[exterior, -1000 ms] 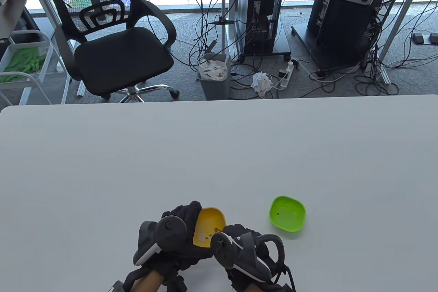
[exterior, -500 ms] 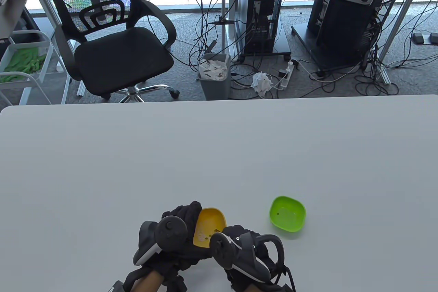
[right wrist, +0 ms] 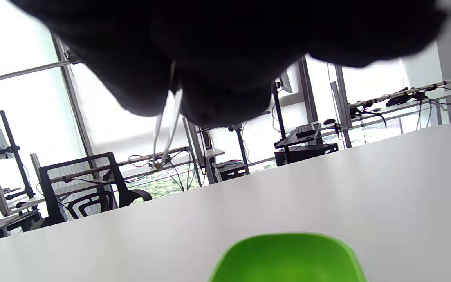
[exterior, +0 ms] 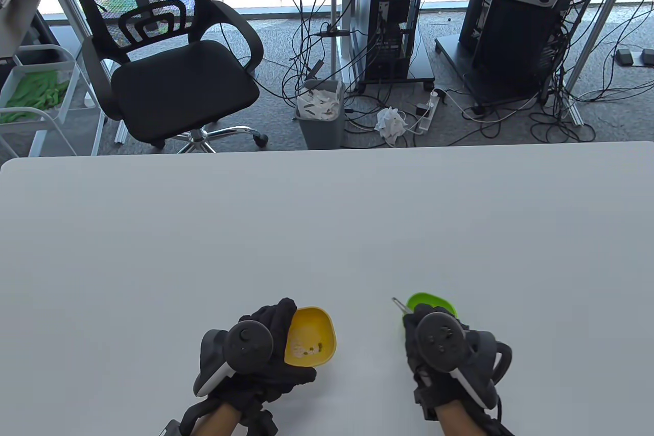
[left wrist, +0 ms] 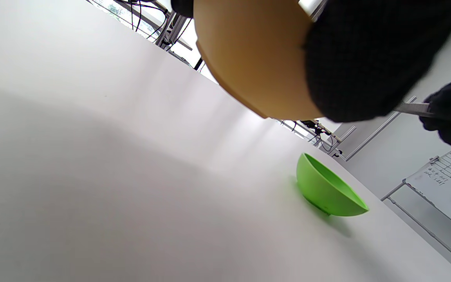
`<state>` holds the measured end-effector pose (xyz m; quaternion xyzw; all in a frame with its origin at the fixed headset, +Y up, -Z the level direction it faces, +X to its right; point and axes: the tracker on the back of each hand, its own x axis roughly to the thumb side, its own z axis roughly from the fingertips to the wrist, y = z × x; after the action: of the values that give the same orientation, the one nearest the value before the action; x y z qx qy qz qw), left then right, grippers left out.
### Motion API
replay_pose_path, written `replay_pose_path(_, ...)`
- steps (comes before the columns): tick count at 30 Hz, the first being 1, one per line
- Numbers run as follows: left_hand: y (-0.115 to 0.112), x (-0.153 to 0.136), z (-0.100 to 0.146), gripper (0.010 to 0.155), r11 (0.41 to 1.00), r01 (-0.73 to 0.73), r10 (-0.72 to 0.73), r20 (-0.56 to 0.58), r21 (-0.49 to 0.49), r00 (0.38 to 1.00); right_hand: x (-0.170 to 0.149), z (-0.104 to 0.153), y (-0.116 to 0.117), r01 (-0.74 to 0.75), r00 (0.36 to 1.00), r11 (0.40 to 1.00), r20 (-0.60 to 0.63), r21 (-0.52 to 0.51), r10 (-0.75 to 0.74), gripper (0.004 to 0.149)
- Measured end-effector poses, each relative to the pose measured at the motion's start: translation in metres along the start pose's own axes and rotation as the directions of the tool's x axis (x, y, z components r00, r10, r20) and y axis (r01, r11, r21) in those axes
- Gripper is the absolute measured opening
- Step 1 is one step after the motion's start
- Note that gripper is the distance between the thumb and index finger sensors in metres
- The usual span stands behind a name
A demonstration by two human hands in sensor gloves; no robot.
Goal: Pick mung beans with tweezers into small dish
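My left hand (exterior: 265,349) grips a yellow bowl (exterior: 311,336) by its left side and holds it tilted above the table; small beans (exterior: 309,351) lie in its bottom. The bowl's underside shows in the left wrist view (left wrist: 249,58). My right hand (exterior: 434,344) holds metal tweezers (exterior: 399,304) over the left part of the green dish (exterior: 431,299), their tips pointing away from me. In the right wrist view the tweezers (right wrist: 166,137) hang above the green dish (right wrist: 288,256). I cannot tell whether the tips hold a bean. The green dish also shows in the left wrist view (left wrist: 327,192).
The white table (exterior: 327,221) stretches wide ahead and to both sides. Beyond its far edge stand an office chair (exterior: 173,68), a waste bin (exterior: 319,111) and computer towers with cables on the floor.
My right hand has moved right from the yellow bowl to over the green dish, carrying the tweezers. My left hand and the yellow bowl have shifted slightly.
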<state>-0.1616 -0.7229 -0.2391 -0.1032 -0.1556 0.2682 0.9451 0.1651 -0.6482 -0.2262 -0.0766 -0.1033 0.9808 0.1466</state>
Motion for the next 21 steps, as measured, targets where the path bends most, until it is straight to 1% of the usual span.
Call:
replay_pose_path(2,0.0,0.0,0.0,0.119,1.0,0.003,-0.003,0.002,0.002,1.0,-0.02,-0.004,0.005,-0.009,0.999,1.0,-0.051,0.001,0.009,0.035)
replay_pose_path(5,0.0,0.0,0.0,0.118,1.0,0.004,-0.004,0.003,0.003,1.0,-0.032,-0.004,0.016,-0.001,0.997,1.0,-0.08,0.022,0.003,0.035)
replay_pose_path(7,0.0,0.0,0.0,0.119,1.0,0.004,-0.004,0.002,0.004,1.0,-0.035,-0.004,0.023,-0.012,0.997,0.999,-0.08,0.05,0.016,0.035)
replay_pose_path(12,0.0,0.0,0.0,0.119,1.0,0.002,-0.002,0.001,0.004,1.0,-0.039,-0.003,0.028,0.004,0.996,0.997,-0.093,0.072,0.003,0.035)
replay_pose_path(21,0.0,0.0,0.001,0.119,1.0,0.006,-0.006,0.001,-0.002,1.0,-0.043,-0.002,0.03,0.027,0.993,0.996,-0.113,0.079,-0.018,0.035)
